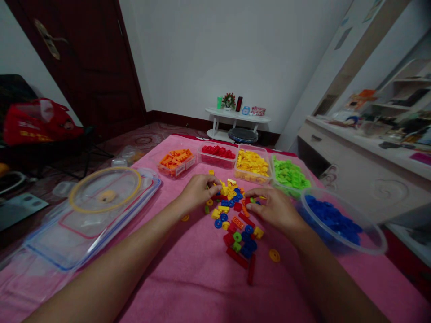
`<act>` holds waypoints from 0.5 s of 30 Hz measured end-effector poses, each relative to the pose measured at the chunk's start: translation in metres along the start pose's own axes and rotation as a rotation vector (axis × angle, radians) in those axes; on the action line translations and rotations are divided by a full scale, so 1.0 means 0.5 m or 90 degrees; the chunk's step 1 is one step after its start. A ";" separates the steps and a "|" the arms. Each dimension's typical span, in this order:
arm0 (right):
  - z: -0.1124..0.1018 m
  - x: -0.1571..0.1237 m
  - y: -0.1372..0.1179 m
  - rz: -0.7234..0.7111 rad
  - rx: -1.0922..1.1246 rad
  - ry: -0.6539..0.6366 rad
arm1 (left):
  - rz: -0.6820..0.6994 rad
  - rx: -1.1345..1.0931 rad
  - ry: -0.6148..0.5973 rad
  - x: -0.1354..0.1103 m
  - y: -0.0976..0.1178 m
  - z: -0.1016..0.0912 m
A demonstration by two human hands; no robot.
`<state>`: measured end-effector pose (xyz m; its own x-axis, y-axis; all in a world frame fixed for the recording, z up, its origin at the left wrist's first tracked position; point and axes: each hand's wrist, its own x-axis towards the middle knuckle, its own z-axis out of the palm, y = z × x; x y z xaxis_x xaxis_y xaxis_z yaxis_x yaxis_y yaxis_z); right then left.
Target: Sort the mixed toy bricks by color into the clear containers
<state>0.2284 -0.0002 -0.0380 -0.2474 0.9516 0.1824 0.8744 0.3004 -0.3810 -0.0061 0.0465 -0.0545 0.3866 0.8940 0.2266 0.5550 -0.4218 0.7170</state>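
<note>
A heap of small mixed plastic bricks (235, 220), red, blue, yellow, green and orange, lies on a pink cloth (188, 278). My left hand (197, 193) rests at the heap's left edge with its fingers curled and pinched on small pieces that I cannot make out. My right hand (274, 208) lies at the heap's right edge, fingers bent and reaching into the bricks, thumb near a red piece. Whether it holds anything is hidden.
Behind the heap stand clear boxes of orange bricks (175, 161), red bricks (217, 154), yellow bricks (252, 165) and green bricks (290, 175). A round tub of blue pieces (336, 222) sits at right. Stacked lids (97, 211) lie at left. A dresser (363, 175) is on the right.
</note>
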 end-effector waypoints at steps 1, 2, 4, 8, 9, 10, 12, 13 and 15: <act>0.000 0.000 -0.004 0.012 0.014 0.007 | 0.007 0.001 -0.017 -0.001 0.000 0.002; 0.000 -0.001 -0.009 0.027 0.030 0.011 | 0.016 0.007 -0.033 -0.002 -0.001 0.005; -0.004 -0.003 -0.021 0.050 0.048 0.018 | 0.033 0.042 -0.041 -0.004 -0.004 0.008; -0.017 -0.005 -0.038 0.065 0.093 0.037 | 0.047 0.115 -0.007 -0.007 -0.005 0.011; -0.018 -0.005 -0.039 0.060 0.155 0.034 | 0.045 0.103 -0.008 -0.008 -0.001 0.012; -0.018 -0.005 -0.039 0.056 0.233 0.029 | 0.043 0.077 -0.011 -0.010 0.004 0.014; -0.010 -0.003 -0.037 0.063 0.381 0.012 | 0.050 -0.004 -0.006 -0.014 0.021 0.017; -0.004 -0.001 -0.035 0.076 0.439 -0.001 | 0.062 -0.045 -0.001 -0.017 0.031 0.019; 0.009 0.000 -0.035 0.101 0.529 -0.025 | 0.106 -0.092 0.009 -0.023 0.049 0.023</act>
<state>0.2114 -0.0050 -0.0353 -0.1744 0.9837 0.0447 0.3130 0.0984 -0.9446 0.0118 0.0240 -0.0471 0.4533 0.8163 0.3581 0.3725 -0.5385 0.7558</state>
